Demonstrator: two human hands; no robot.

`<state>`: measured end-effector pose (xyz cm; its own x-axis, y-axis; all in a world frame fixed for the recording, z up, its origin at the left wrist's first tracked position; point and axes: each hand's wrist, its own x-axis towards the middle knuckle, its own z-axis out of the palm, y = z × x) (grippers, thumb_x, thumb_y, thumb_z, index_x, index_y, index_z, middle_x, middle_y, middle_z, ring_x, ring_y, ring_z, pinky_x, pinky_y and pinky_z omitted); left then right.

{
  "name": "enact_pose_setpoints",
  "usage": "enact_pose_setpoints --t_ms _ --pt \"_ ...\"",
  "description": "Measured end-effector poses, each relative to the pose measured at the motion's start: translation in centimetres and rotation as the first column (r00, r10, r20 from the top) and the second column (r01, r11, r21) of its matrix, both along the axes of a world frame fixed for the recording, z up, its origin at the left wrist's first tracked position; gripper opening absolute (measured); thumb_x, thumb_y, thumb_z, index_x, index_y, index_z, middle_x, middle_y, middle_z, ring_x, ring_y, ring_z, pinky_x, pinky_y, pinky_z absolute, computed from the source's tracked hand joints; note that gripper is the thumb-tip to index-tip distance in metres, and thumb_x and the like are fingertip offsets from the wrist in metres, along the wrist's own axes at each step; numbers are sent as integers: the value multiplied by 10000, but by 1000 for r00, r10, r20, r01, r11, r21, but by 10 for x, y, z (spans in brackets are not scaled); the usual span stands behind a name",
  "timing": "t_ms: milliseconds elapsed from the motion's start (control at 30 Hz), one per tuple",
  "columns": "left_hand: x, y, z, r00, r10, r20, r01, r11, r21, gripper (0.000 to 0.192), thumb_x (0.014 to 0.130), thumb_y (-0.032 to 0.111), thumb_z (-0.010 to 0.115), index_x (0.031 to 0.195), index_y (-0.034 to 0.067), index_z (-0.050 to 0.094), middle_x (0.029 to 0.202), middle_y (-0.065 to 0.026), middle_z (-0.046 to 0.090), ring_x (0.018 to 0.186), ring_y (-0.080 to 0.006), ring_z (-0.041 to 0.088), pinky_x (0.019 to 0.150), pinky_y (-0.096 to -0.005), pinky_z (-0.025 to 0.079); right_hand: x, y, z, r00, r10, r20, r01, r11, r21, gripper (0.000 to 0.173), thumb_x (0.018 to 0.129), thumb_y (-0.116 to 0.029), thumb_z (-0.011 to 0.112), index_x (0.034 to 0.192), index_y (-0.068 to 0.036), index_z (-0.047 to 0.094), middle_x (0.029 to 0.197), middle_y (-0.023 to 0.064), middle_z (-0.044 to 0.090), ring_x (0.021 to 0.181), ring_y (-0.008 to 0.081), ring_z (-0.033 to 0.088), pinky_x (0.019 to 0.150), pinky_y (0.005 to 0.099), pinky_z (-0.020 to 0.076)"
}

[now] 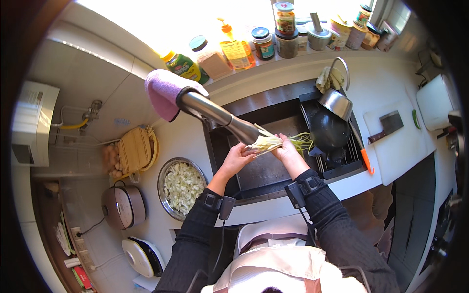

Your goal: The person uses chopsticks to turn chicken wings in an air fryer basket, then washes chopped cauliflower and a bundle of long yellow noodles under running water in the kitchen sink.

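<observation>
A bunch of slender pale stalks with thin green ends (266, 143) is held over the dark sink (262, 180). My right hand (287, 152) grips the bunch around its middle, and the green ends trail out to the right. At the whitish ends, my left hand (235, 158) has its thumb and fingers closed on the stalks. Directly above them is the mouth of the metal faucet (242, 127), which partly hides the pale ends. A purple cloth (166, 91) hangs over the faucet's rear part.
A metal bowl of chopped pale vegetable (183, 188) stands left of the sink. On the sink's right are a black pan (328, 130) and a ladle (336, 104) with an orange hook. Farther right, a cleaver (391, 122) lies on a white cutting board (397, 157). Jars and bottles line the windowsill.
</observation>
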<state>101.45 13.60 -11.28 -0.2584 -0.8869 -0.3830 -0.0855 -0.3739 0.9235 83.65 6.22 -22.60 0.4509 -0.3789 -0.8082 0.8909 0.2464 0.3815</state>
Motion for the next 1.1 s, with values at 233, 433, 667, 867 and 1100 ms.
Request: enact_pose_setpoints --t_ms 233,433,667,867,1100 --pt "-21 12 -6 823 242 -513 -264 964 30 559 854 -53 573 1345 37 322 1316 -148 486 1188 -238 534 983 -327 456 -5 3 -12 1000 13 18 -13 999 39 201 968 -254 500 960 -56 535 835 60 615 835 252 622 849 504 514" --pt "-40 23 -35 884 135 -448 -142 990 17 731 771 -140 535 1413 105 288 1410 -42 395 1352 -182 338 1068 -349 316 11 3 -70 993 61 102 -55 997 -62 222 968 -257 480 1008 -45 535 915 98 622 879 263 619 867 505 501" --pt "-28 11 -23 1000 -3 26 4 999 -46 787 778 -56 644 1445 90 252 1462 -78 342 1374 -205 295 1133 -401 212 -11 -5 -68 986 -59 157 56 998 24 323 934 -143 484 1207 28 497 1194 210 582 1081 315 588 977 445 461" --pt "-59 -8 -13 980 87 -179 -157 888 -432 733 785 21 719 1393 47 310 1382 -114 431 1318 -208 383 1085 -361 319 11 12 -55 992 115 -60 -120 988 -101 275 990 -275 433 1096 -30 497 1003 111 587 962 290 598 916 473 485" --pt "-84 -27 -18 852 494 -176 -524 798 -298 129 866 140 682 883 55 587 735 -2 610 659 -98 581 600 -268 472 26 35 -1 950 308 49 -283 917 -281 526 988 -452 371 1310 -37 396 1256 183 523 1122 330 556 973 481 458"
